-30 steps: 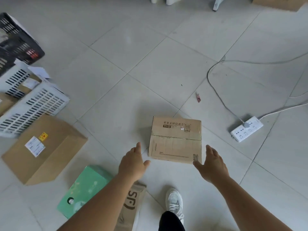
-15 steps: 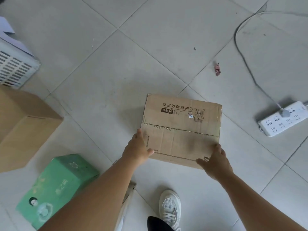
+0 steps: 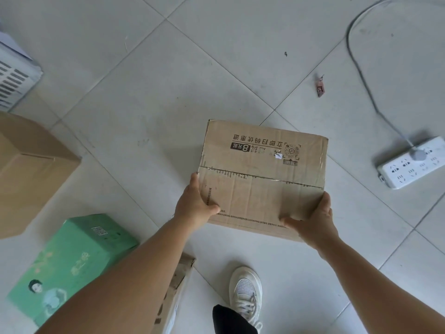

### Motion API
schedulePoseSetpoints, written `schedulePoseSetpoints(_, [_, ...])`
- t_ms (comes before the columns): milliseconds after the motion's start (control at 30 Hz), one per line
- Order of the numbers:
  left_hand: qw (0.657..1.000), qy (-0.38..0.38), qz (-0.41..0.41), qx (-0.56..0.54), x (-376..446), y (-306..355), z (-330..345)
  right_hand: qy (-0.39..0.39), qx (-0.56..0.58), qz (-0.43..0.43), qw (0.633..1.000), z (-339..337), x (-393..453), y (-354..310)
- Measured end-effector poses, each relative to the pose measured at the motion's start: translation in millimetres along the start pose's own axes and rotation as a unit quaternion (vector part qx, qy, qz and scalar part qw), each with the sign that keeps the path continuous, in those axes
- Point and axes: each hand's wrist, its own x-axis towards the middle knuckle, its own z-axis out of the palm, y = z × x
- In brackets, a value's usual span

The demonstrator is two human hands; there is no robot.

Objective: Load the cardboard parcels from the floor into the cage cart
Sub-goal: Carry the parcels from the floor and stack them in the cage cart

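Observation:
A brown cardboard parcel (image 3: 262, 172) with black printed characters and a taped seam sits in the middle of the tiled floor. My left hand (image 3: 195, 203) grips its near left corner, thumb on top. My right hand (image 3: 313, 220) clasps its near right corner, thumb on the top face. A larger plain cardboard parcel (image 3: 31, 169) lies at the left edge. A green box (image 3: 72, 261) rests near my left forearm, and a flat cardboard parcel (image 3: 173, 295) shows partly under that arm. No cage cart is in view.
A white power strip (image 3: 414, 162) with a grey cable (image 3: 361, 68) lies at the right. A white slotted crate (image 3: 14, 78) is at the upper left. My white shoe (image 3: 245, 292) stands below the parcel. A small reddish scrap (image 3: 320, 86) lies on the tiles.
Both hands went from hovering open beside the parcel to clasping its near corners. The view has moved closer and lower over the parcel.

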Motion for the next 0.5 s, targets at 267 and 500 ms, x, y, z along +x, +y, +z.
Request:
schedulePoseSetpoints(267, [0.996,0.047,0.044,-0.057,-84.2,-5.3,-83.7,0.026,0.075,-0.073,0.994,-23.2,-93.2,-50.8])
schedulePoseSetpoints(500, [0.982,0.122,0.097,-0.105,-211.8,-18.0,-183.4,0.037,0.107,-0.178,0.977,-48.1,-225.8,-103.3])
